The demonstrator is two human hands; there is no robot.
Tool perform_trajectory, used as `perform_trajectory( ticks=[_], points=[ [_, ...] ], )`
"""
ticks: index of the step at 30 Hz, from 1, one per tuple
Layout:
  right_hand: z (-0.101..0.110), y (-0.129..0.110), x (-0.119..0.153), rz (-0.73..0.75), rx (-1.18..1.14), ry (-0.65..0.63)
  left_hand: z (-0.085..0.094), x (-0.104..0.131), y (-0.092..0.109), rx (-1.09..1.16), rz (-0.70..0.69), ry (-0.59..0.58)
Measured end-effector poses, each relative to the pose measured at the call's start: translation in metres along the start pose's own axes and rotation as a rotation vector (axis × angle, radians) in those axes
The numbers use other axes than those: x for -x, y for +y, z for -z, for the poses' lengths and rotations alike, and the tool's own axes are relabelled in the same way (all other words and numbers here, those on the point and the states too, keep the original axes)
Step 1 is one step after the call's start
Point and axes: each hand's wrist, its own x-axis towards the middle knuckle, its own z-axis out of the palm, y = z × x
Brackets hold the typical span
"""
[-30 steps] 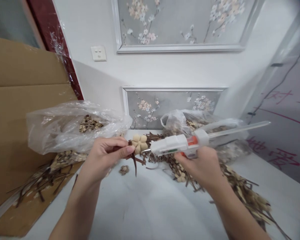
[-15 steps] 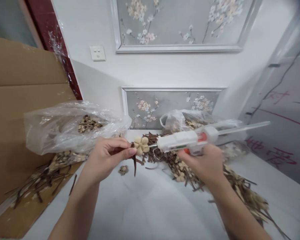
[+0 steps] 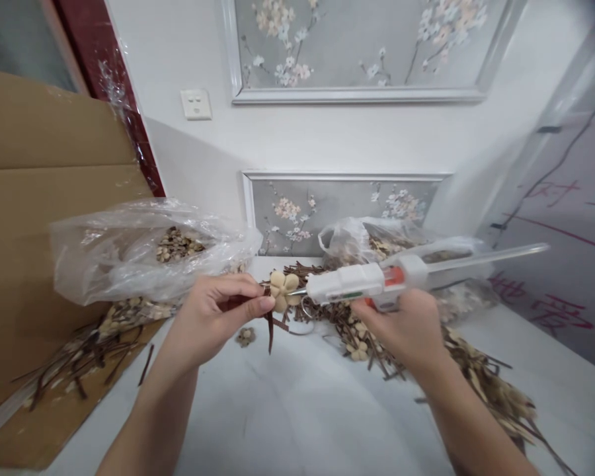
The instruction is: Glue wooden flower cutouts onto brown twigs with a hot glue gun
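While brown strip (image 3: 270, 336) is pinched by left hand (image 3: 218, 311), glue gun (image 3: 347, 284) (three o'clock) is clasped by right hand (image 3: 409, 327).

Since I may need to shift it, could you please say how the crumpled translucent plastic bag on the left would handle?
The crumpled translucent plastic bag is probably floppy, given its loose folds; the small brown pieces inside look loose and may shift.

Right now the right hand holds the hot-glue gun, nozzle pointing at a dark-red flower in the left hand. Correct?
Colour's off: head view shows a cream flower in the left hand. The right hand holds the hot-glue gun, nozzle pointing at the flower.
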Motion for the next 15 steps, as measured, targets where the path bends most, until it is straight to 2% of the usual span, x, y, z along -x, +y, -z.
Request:
perform_trajectory(
  ticks=[10,15],
  points=[
    [-0.0032,0.0029,0.0010,0.031,0.023,0.010,-0.0003,-0.0004,0.0019,-0.033,-0.021,-0.006],
    [-0.0032,0.0041,0.0011,0.003,0.030,-0.001,0.0012,0.0008,0.0006,-0.033,-0.030,0.016]
  ],
)
